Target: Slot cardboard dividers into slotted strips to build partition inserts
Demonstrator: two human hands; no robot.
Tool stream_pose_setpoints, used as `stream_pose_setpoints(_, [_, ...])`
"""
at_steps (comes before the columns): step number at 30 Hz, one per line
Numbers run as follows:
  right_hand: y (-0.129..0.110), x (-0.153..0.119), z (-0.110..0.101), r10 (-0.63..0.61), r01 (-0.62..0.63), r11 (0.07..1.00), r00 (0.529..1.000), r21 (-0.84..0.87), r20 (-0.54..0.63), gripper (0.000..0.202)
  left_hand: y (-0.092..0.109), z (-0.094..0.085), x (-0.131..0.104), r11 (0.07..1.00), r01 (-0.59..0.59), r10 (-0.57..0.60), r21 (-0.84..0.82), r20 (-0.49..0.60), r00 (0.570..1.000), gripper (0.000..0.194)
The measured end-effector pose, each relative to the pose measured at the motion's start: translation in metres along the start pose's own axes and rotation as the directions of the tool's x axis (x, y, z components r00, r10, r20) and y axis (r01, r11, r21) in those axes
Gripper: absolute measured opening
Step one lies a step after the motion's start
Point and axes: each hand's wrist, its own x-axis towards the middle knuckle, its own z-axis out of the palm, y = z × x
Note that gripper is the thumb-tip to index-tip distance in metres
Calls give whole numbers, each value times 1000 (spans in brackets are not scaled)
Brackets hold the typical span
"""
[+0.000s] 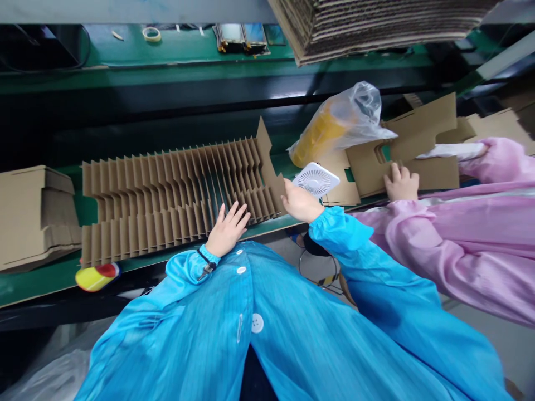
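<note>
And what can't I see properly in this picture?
In the head view:
Right hand: some fingers are hidden behind the hand itself.
Yellow thing: its crinkly plastic bag blurs what it is.
Cardboard stack: cut off by the top edge.
Co-worker's pink sleeve: cut off by the right edge.

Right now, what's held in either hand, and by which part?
Right hand appears to pinch the end cardboard divider at its near upper corner. Left hand lies spread on the other notched dividers, no closed grip.
</note>
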Motion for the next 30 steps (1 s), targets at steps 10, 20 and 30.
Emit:
stream_pose_setpoints(10, [2, 2, 25, -16, 16, 1000, 999, 10, 29, 58, 0, 0, -1, 1000, -4, 4, 17, 7, 1000, 44])
stream_pose_setpoints(20, [-4, 4, 22, 32, -33, 999, 995, 8, 90, 63, 1, -2, -1, 999, -17, 16, 35, 20, 1000, 45])
stream_pose_setpoints(30, [-22, 88, -11, 32, -38, 999, 972, -23, -235, 67, 0, -2, -2, 998, -21, 19, 52, 25, 999, 48])
